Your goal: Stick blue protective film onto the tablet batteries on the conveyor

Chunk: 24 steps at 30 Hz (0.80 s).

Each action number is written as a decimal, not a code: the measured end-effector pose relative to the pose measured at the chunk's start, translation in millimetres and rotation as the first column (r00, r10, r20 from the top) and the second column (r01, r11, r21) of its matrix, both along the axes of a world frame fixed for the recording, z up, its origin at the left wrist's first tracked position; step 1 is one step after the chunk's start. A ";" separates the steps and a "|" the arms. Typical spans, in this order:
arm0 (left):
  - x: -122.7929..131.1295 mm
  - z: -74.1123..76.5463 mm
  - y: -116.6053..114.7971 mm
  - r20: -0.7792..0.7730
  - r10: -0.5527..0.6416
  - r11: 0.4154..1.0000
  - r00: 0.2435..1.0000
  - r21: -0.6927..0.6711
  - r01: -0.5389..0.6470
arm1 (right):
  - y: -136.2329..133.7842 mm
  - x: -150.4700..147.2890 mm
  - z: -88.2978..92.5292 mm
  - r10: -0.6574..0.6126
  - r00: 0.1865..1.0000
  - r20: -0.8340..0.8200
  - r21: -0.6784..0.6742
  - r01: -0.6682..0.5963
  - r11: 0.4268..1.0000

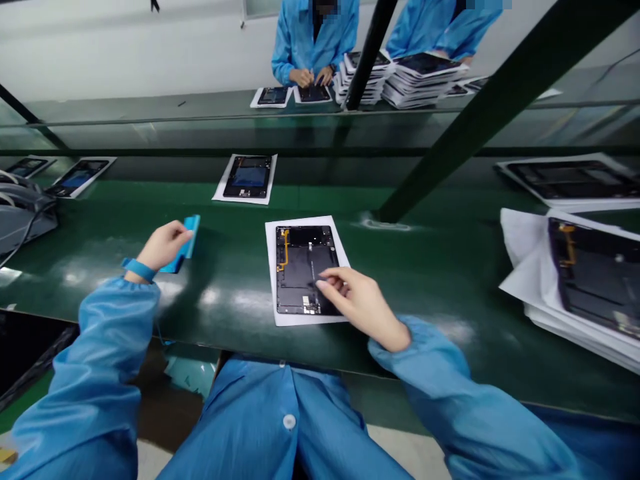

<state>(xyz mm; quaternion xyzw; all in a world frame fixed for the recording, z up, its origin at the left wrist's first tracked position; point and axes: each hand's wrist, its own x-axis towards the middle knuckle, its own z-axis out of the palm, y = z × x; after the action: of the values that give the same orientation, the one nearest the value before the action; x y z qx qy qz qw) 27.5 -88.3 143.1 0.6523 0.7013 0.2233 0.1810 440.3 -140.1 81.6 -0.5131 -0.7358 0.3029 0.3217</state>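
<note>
At the left of the head view, my left hand point(163, 244) is closed with a pinch on a blue strip point(191, 235), held up at the table. Part of the strip is hidden behind my fingers. My right hand point(367, 303) reaches over the lower right of an open tablet housing point(297, 280), thumb and index finger drawn together. What is between those fingertips, if anything, is too small to make out. The black housing carries an orange flex cable point(286, 252) along its left side. A white paper sheet point(271, 273) lies beneath it.
Another housing point(247, 177) lies on paper farther back. A paper-layered stack point(575, 327) with housings stands at the right. A dark slanted post point(450, 147) meets the green table point(220, 300). Grey equipment point(25, 213) sits at left. Two co-workers in blue work across the partition.
</note>
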 end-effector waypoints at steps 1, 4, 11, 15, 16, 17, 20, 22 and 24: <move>25.7 -0.4 -3.0 0.019 -0.060 0.998 0.998 0.034 0.060 | -1.3 -15.6 3.1 0.048 0.997 -0.069 -0.028 -0.050 0.998; 104.9 -5.2 -16.8 0.100 -0.308 0.951 0.946 0.035 0.306 | -2.4 -58.8 11.4 0.082 0.977 -0.195 -0.060 -0.096 0.994; 159.6 -1.2 -39.6 0.201 -0.492 0.870 0.847 0.114 0.479 | -3.3 -74.6 12.2 -0.043 0.916 -0.398 -0.130 -0.010 0.991; 152.8 -4.3 -35.4 0.145 -0.547 0.835 0.825 0.159 0.526 | -2.1 -66.9 7.3 -0.067 0.878 -0.474 -0.165 -0.014 0.986; 151.7 -5.5 -34.2 0.126 -0.554 0.830 0.823 0.161 0.535 | -1.0 -65.6 6.4 -0.075 0.877 -0.474 -0.162 -0.003 0.987; 149.9 -6.3 -32.8 0.100 -0.557 0.826 0.824 0.163 0.539 | 0.7 -63.5 5.4 -0.091 0.878 -0.471 -0.157 0.018 0.987; 133.5 -6.7 -26.2 -0.021 -0.529 0.828 0.848 0.203 0.522 | 11.2 -47.9 1.5 -0.199 0.857 -0.475 -0.148 0.145 0.978; 110.6 -5.3 -19.3 -0.109 -0.471 0.830 0.875 0.283 0.482 | 22.3 -28.2 -1.7 -0.319 0.805 -0.501 -0.159 0.276 0.948; 80.9 -3.0 -11.0 -0.168 -0.368 0.820 0.915 0.404 0.404 | 31.4 -7.2 -3.4 -0.427 0.728 -0.536 -0.198 0.384 0.902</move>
<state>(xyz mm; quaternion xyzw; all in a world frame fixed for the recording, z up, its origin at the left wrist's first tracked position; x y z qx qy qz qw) 108.4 -99.3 140.1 0.8129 0.4946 0.3042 0.0448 433.1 -108.6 78.2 -0.5590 -0.4647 0.3905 0.5650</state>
